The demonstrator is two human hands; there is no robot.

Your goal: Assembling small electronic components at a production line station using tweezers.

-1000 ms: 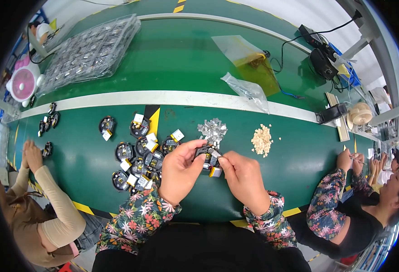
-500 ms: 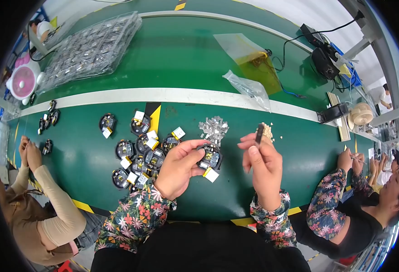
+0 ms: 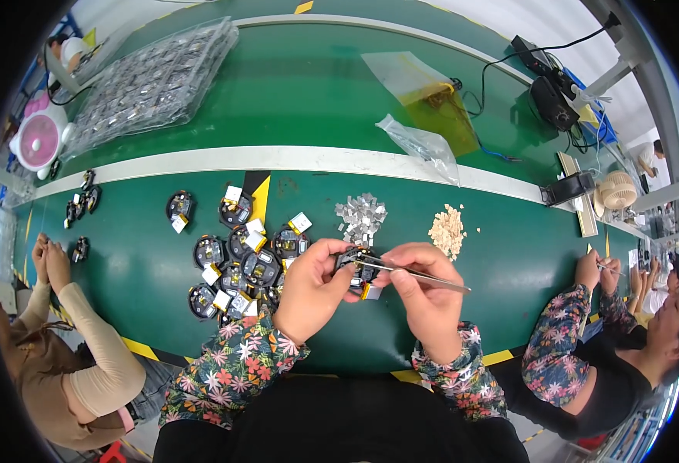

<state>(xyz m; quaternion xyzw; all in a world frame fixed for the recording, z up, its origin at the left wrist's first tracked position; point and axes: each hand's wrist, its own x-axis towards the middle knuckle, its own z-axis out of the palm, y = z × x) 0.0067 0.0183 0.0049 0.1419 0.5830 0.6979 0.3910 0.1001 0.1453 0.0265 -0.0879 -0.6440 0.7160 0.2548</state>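
My left hand (image 3: 314, 292) grips a round black electronic housing (image 3: 346, 264) with a circuit board inside, its thumb over the near side. A small battery pack (image 3: 372, 292) with a yellow end sticks out below it, partly covered. Between the thumb and fingers of my right hand (image 3: 430, 301) is a pair of metal tweezers (image 3: 454, 286). Their tips reach over the housing; whether they pinch anything is too small to tell. Just beyond the hands lies a heap of small silver-grey pieces (image 3: 361, 217). A pile of beige bits (image 3: 447, 231) lies to its right.
Several similar black housings (image 3: 261, 267) with white batteries crowd the table left of my hands. Across the white rail (image 3: 309, 159) lie a clear plastic bag (image 3: 420, 147) and stacked clear trays (image 3: 158, 85). Co-workers sit at both sides, a small fan (image 3: 616, 191) at right.
My right hand has moved left from beside the beige pile to the housing. The tweezers have swung from upright to nearly level, tips leftward. My left hand still holds the housing.
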